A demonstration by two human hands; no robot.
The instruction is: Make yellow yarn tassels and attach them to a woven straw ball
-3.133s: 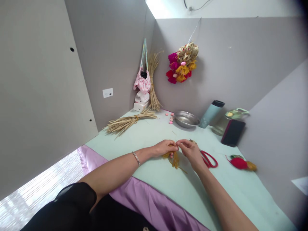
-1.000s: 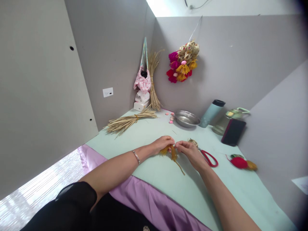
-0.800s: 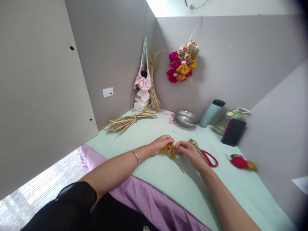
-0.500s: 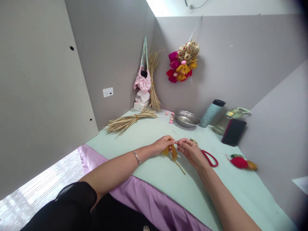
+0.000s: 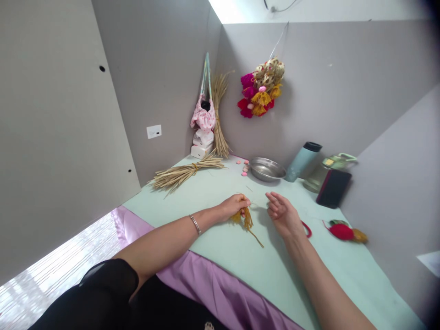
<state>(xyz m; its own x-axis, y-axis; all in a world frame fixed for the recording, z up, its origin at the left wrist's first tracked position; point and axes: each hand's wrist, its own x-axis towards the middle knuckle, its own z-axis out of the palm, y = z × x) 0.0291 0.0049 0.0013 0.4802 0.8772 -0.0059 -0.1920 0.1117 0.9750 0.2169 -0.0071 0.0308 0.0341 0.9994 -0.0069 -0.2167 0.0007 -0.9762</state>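
My left hand (image 5: 237, 206) is closed around a mustard-yellow yarn tassel (image 5: 248, 220), whose loose strands hang below the fingers. One longer strand trails down and to the right over the table. From the pinched top a thin thread (image 5: 256, 204) sticks out toward my right hand (image 5: 283, 215). That hand is raised to the right of the tassel, palm turned in, with its fingers partly curled and apart; I see nothing held in it. Behind the right wrist a red loop (image 5: 307, 229) shows in part.
Straw bundles (image 5: 187, 174) lie at the back left. A metal bowl (image 5: 267, 170), pink pieces (image 5: 244, 168), a blue tumbler (image 5: 304, 161), a green jug (image 5: 318, 176) and a phone (image 5: 333, 189) stand along the back. Red yarn (image 5: 342, 232) lies right. Colourful tassels (image 5: 263, 89) hang on the wall.
My right hand has let go at the tassel's top, moved right and turned its palm inward with the fingers loosened. The left hand keeps its hold in the same place.
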